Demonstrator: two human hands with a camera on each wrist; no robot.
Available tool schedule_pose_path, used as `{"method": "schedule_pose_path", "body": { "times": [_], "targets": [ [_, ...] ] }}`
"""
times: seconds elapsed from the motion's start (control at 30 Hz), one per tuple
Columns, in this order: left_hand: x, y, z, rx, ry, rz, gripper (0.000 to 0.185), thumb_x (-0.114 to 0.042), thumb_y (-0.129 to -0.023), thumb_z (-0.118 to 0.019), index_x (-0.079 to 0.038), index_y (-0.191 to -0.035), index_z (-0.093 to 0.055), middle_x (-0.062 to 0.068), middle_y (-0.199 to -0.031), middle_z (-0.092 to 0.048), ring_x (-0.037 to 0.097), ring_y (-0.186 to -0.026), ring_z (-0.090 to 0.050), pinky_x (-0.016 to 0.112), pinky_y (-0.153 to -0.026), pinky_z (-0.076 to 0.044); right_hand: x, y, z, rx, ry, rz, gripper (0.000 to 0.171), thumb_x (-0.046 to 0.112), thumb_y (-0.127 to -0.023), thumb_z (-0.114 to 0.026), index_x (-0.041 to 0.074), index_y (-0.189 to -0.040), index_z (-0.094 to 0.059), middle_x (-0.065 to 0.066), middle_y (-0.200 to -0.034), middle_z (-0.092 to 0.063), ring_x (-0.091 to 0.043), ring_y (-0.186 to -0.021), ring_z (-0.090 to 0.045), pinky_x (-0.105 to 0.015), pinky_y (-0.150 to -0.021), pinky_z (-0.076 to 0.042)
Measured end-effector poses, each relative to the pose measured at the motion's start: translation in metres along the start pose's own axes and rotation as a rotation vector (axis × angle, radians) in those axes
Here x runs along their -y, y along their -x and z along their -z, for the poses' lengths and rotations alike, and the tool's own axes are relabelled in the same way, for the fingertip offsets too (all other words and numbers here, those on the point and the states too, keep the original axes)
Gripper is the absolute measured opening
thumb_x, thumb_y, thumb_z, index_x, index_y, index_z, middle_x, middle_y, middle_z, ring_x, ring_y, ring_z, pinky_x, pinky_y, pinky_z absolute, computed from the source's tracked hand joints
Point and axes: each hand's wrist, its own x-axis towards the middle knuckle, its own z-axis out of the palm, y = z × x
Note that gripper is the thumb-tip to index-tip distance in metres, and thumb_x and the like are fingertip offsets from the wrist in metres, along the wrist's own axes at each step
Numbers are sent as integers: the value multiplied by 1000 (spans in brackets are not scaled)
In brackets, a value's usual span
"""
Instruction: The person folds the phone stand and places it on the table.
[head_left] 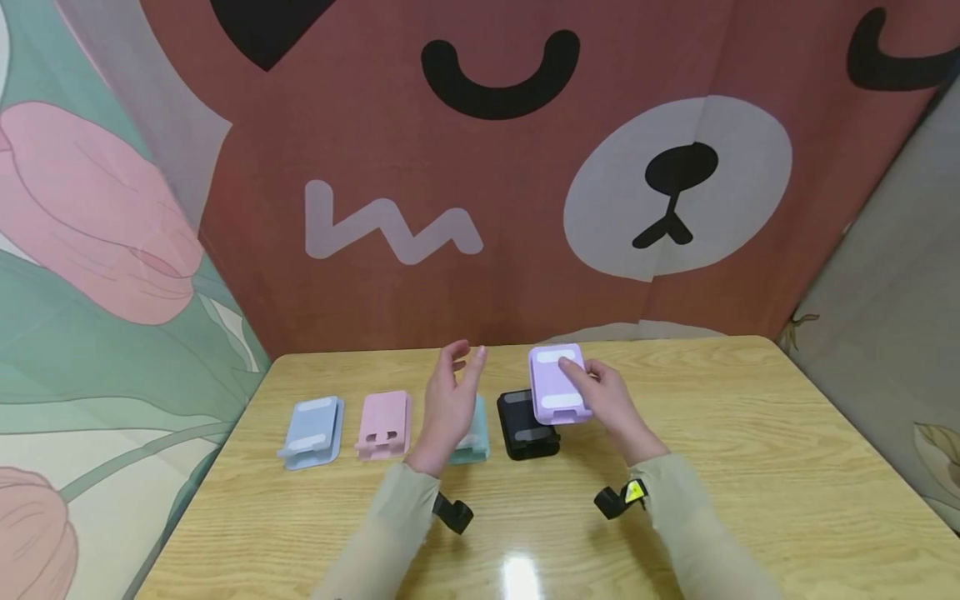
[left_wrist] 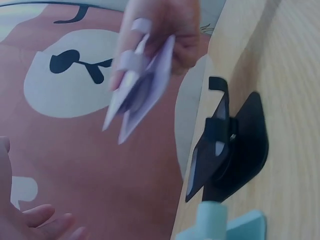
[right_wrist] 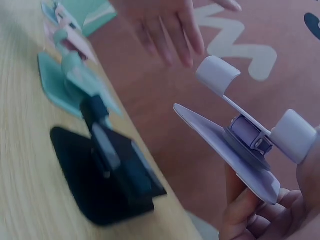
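A folded purple phone stand point(head_left: 557, 385) is raised above the table in my right hand point(head_left: 611, 404), thumb on its top face and fingers underneath. In the right wrist view the purple stand point(right_wrist: 225, 145) shows its base plate, hinge and two curved lips. My left hand point(head_left: 447, 404) hovers with relaxed fingers, holding nothing, over a teal phone stand point(head_left: 474, 433) that it partly hides. Just below and left of the purple one lies a black phone stand point(head_left: 525, 429) on the table. In the left wrist view the black stand point(left_wrist: 225, 145) appears side-on.
Left of my left hand, a pink phone stand point(head_left: 384, 425) and a light blue phone stand point(head_left: 312, 432) complete the row. They rest on a wooden table point(head_left: 750, 467). Behind its far edge hangs a brown curtain point(head_left: 525, 208) with a bear print.
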Motion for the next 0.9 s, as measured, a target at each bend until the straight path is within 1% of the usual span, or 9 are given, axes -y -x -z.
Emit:
{"method": "schedule_pose_path", "body": {
  "times": [0.17, 0.3, 0.37, 0.47, 0.57, 0.63, 0.77, 0.9],
  "targets": [
    [1, -5, 9, -1, -24, -9, 66, -59, -100, -56, -9, -142, -51, 10, -143, -54, 34, -129, -50, 50, -103, -43, -11, -2, 13, -24, 69, -37, 68, 61, -98, -57, -2, -121, -57, -15, -108, -62, -23, -94, -57, -30, -76, -48],
    [2, -7, 16, 7, -70, -1, 70, -64, -98, -54, -11, -144, -49, 7, -144, -53, 32, -131, -49, 51, -104, -42, -19, -3, 22, -34, 116, -50, 67, 58, -99, -56, -5, -123, -54, -19, -112, -59, -26, -98, -54, -31, -77, -46],
    [1, -8, 19, 10, -88, 10, 73, -67, -96, -54, -13, -144, -49, 5, -144, -53, 31, -132, -48, 50, -105, -41, -23, -4, 26, -28, 135, -55, 67, 56, -100, -56, -6, -125, -52, -20, -114, -58, -27, -100, -55, -32, -78, -46],
    [1, -9, 23, 14, -113, 14, 77, -70, -95, -53, -12, -145, -48, 5, -146, -52, 30, -133, -47, 51, -105, -41, -29, -4, 31, -10, 170, -71, 69, 56, -100, -56, -7, -127, -51, -21, -115, -58, -28, -101, -55, -32, -78, -47],
    [0, -10, 27, 31, -139, 14, 80, -72, -94, -52, -12, -147, -45, 7, -147, -51, 31, -134, -45, 52, -105, -41, -33, -6, 34, 8, 210, -84, 67, 53, -101, -57, -8, -127, -52, -21, -113, -59, -29, -101, -56, -32, -78, -47],
    [0, -11, 30, 41, -166, 12, 82, -74, -93, -51, -14, -148, -44, 5, -147, -50, 30, -135, -45, 52, -105, -40, -36, -8, 35, 23, 241, -90, 64, 51, -101, -58, -8, -124, -53, -20, -110, -60, -29, -99, -56, -32, -75, -47],
    [-1, -16, 35, 64, -229, -9, 86, -77, -92, -49, -15, -150, -42, 4, -150, -47, 27, -136, -43, 52, -108, -38, -43, -10, 36, 48, 295, -97, 61, 50, -99, -61, -7, -119, -55, -18, -106, -61, -27, -95, -56, -31, -72, -47],
    [-5, -21, 39, 88, -288, -43, 90, -76, -92, -49, -10, -152, -40, 6, -154, -43, 27, -138, -42, 52, -111, -36, -46, -11, 38, 59, 330, -86, 63, 50, -99, -62, -9, -119, -55, -19, -105, -61, -28, -95, -57, -31, -69, -48]
  ]
}}
